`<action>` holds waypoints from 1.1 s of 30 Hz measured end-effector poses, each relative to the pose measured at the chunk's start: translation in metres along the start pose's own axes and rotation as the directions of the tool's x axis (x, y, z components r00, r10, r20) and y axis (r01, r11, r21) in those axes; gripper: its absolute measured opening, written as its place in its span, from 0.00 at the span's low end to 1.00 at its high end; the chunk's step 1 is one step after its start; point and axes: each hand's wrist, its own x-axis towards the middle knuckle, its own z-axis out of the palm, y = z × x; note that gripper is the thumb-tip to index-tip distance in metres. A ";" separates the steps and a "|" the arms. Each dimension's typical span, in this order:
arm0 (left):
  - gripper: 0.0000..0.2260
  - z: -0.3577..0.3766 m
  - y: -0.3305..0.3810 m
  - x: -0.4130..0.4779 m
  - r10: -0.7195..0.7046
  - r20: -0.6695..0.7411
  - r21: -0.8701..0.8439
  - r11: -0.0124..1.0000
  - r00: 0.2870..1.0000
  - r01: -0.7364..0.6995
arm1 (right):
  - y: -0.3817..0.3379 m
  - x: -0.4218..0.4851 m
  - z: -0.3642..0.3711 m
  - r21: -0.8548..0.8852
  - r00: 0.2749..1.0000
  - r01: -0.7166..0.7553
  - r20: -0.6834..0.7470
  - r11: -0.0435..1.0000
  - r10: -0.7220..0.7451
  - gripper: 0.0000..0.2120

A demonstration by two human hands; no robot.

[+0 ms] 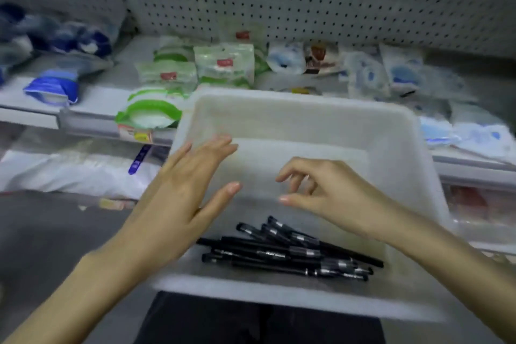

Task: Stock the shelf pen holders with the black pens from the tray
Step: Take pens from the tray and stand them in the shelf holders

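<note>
- While your left hand (181, 193) hovers flat and your right hand (326, 193) loosely curled, both empty, pens (284, 253) lie between them and you.
- Likely light, stiff, slick: pinch mid-barrel.

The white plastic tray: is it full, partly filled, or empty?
Partly filled: a small pile of black pens lies at the near end of the white plastic tray; its far floor is bare.
</note>
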 end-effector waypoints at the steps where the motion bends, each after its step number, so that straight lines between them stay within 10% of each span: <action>1: 0.24 0.003 -0.001 -0.001 0.017 0.023 0.043 0.999 1.000 -0.018 | 0.007 0.001 0.008 -0.007 0.998 -0.031 0.053 1.000 0.031 0.12; 22: 0.24 0.008 -0.004 -0.002 -0.039 0.019 0.064 0.997 0.999 0.038 | 0.038 -0.012 0.028 0.122 0.886 -0.348 0.366 0.930 0.284 0.11; 33: 0.25 -0.003 0.007 0.015 0.012 0.028 -0.097 0.995 1.000 -0.009 | 0.003 -0.018 -0.033 0.428 0.983 -0.181 0.053 0.886 0.176 0.08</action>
